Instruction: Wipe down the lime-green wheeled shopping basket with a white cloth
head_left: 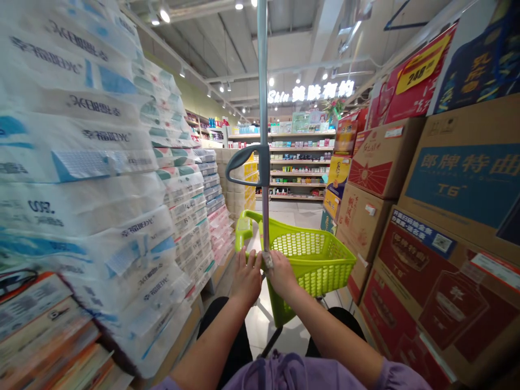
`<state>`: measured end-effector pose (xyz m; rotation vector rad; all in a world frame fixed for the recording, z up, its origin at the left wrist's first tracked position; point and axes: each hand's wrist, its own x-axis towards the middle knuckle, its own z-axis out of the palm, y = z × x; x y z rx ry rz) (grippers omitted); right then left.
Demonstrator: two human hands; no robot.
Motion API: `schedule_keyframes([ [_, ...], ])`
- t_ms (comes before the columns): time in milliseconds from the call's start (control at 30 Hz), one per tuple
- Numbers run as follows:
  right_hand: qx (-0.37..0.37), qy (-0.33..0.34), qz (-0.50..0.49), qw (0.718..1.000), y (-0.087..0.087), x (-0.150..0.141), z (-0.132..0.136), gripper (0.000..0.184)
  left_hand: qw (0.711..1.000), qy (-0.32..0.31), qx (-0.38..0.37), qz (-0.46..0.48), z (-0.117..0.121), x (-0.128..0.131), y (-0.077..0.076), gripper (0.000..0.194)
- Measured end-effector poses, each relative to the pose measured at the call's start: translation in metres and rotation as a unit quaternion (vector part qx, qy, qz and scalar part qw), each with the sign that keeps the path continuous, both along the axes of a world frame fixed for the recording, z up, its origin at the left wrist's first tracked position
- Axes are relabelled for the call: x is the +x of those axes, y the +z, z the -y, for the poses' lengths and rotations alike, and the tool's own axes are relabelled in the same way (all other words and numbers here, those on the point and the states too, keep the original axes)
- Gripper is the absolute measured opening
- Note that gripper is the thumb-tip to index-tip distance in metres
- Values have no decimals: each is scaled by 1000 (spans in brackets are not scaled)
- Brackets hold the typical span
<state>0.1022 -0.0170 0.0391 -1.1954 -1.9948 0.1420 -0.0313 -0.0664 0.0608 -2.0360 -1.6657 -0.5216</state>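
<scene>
The fingers of the left hand [246, 279] are spread, and their tips come near the metal pole [263, 108]. The fingers of the right hand [282, 273] lie close together over a small pale object [267, 260] at the foot of the pole, between both hands, but I cannot tell if they really pinch it. If this grip is loose, the object can slip into the lime-green shopping basket [312, 254] at 1 o'clock. Also, the tall stack of wrapped tissue packs [81, 162] at 10 o'clock may fall if the basket hits it, and the cardboard liquor cartons [447, 189] at 3 o'clock stand quite near.
</scene>
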Motion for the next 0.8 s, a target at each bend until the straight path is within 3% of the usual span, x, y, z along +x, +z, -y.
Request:
schedule_keyframes([
  [200,11,8,13,1000,-5,13,-3,47,1000,8,-13,8,1,-1,3,52],
  [333,-24,-53,31,998,-8,21,-8,31,1000,15,-18,7,1,-2,5,51],
  [400,-25,-45,32,998,-6,15,-7,28,1000,17,-18,7,0,-1,6,51],
  [600,12,-6,52,999,-8,-4,-1,58,1000,22,-13,4,-2,-4,4,52],
  [800,-7,-26,59,998,-11,-3,-4,56,1000,19,-17,2,0,-8,4,55],
])
